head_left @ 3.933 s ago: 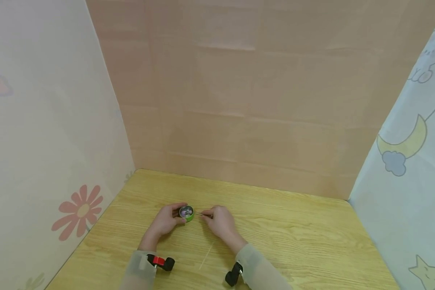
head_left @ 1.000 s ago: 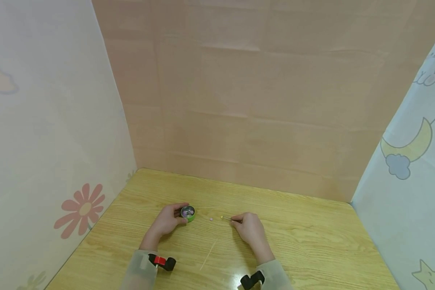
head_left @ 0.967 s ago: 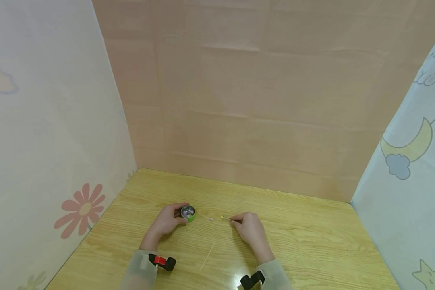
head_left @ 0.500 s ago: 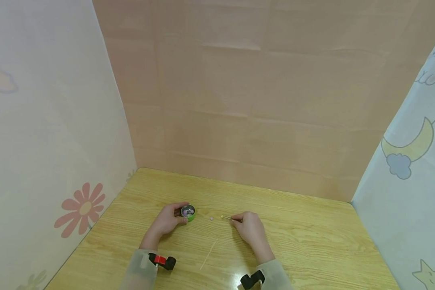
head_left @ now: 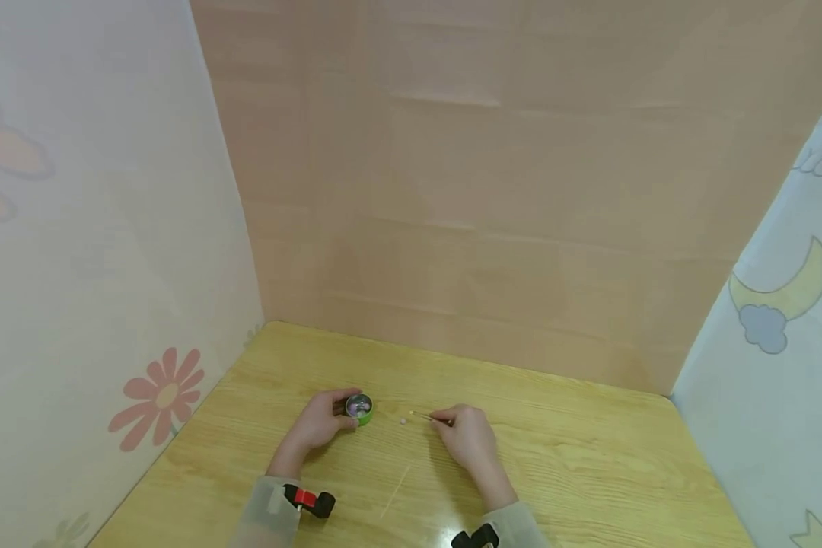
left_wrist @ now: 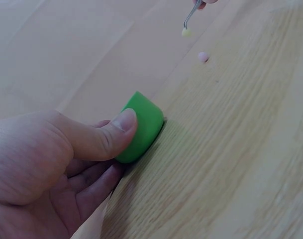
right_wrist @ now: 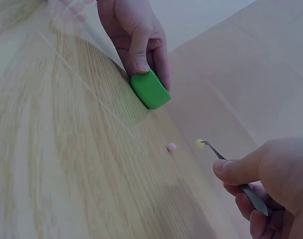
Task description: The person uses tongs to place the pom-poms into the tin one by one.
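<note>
My left hand (head_left: 318, 420) grips a small round green cup (head_left: 360, 417) by its side, thumb on the near wall, as the left wrist view also shows. Several pinkish-purple pieces show inside it in the head view. Bent-tip tweezers (right_wrist: 218, 155) are pinched in my right hand (head_left: 469, 435), pointing left toward the cup. A small yellow bead (right_wrist: 199, 144) sits at their tips, above the table. Between tweezers and cup, a pale pink bead (right_wrist: 171, 147) lies on the wood, apart from both.
A wood-grain table (head_left: 575, 457) lies under both hands. A tan backdrop (head_left: 466, 190) rises behind it, with printed white panels (head_left: 96, 251) on the left and right. A thin pale line (head_left: 395, 491) marks the tabletop in front of the hands.
From beside the cup, my right hand drew the tweezers right, then came slightly back left, bringing the yellow bead nearer the pink one. The pink bead has come into view; my left hand stays at the cup.
</note>
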`<state>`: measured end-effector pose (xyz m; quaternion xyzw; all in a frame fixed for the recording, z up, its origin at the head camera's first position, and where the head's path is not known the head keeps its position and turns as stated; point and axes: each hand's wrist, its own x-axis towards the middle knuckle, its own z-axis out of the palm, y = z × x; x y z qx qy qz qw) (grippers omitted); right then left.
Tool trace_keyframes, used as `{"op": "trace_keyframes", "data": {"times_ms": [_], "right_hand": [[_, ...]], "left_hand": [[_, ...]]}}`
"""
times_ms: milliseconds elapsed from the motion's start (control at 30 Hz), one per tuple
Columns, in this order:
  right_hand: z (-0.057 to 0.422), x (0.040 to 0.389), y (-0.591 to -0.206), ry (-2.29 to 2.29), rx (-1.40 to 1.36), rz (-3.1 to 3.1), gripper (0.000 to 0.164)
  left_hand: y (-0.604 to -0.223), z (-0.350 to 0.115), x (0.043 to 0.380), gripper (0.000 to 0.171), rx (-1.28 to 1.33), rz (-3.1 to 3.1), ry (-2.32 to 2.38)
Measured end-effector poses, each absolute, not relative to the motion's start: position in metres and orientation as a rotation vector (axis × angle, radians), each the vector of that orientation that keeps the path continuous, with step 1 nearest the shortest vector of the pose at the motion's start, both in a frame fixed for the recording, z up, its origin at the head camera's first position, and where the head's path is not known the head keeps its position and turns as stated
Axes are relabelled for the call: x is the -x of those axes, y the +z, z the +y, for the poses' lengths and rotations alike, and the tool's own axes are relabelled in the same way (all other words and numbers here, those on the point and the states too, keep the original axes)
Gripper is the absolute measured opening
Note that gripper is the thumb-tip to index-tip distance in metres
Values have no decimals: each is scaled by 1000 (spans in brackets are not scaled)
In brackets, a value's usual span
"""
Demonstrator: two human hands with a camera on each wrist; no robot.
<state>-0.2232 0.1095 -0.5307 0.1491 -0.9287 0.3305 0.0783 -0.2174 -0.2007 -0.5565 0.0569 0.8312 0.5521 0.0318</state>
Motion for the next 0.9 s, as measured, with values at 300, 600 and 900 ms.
{"op": "trace_keyframes", "data": {"times_ms": [300,600,900], "right_hand": [[92,223,-528,1014,-487,-2781,8],[76,224,-524,1066,-530,-2759,9],[63,226,-523,1133,-529,-2756,9]], "left_hand": [[-558,-201,219,58,-181,2572,1683],[-556,-201,219,58,-167,2573,1686],[-555,-200,220,59,-165,2582,1674]]}}
